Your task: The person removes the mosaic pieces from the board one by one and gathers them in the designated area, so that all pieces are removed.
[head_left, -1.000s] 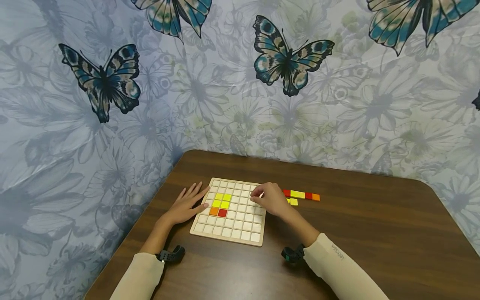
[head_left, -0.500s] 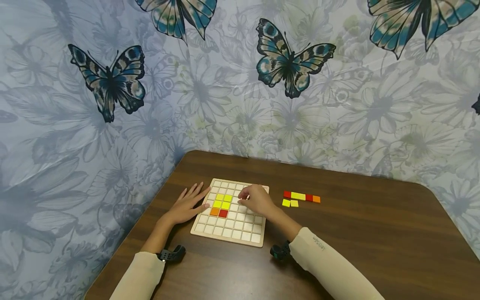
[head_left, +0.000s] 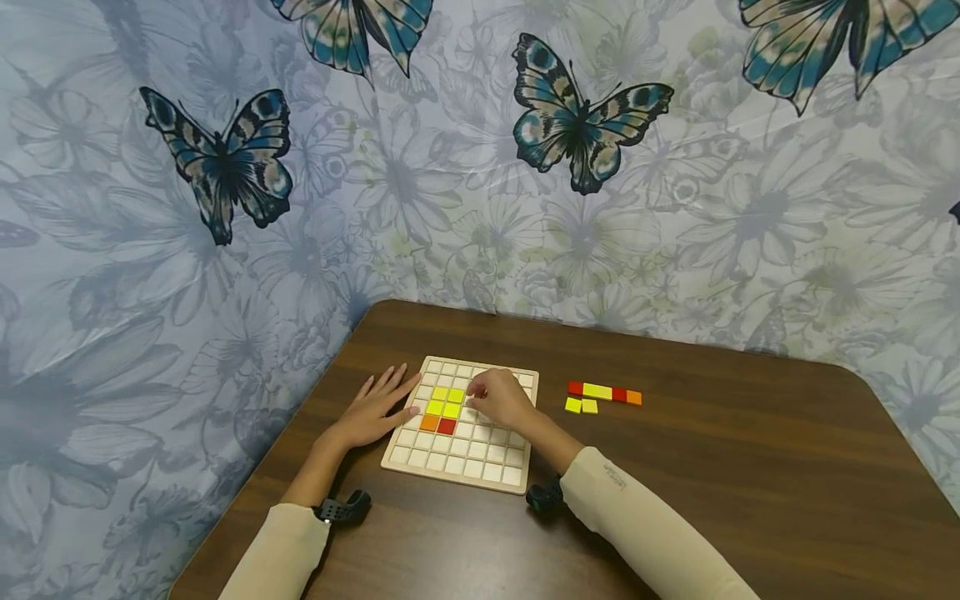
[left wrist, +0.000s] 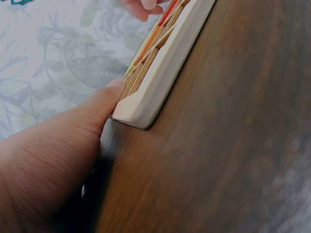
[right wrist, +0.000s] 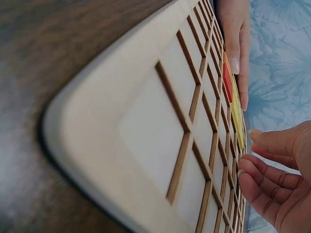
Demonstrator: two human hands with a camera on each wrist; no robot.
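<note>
Brown counter [head_left: 750, 433] under everything. Gridded board [head_left: 453, 465] near its left edge, toward the far left corner. My left grip [head_left: 372, 411] released, fingers spread, thumb on the board's rim facing that left edge. My right grip [head_left: 501, 398] over the board, fingers bent; can't tell if it's grasping anything. Tile row [head_left: 597, 391] right of board, nearer the far edge. On board: four yellow tiles [head_left: 435, 407], one orange tile [head_left: 428, 423], one red tile [head_left: 446, 427].
</note>
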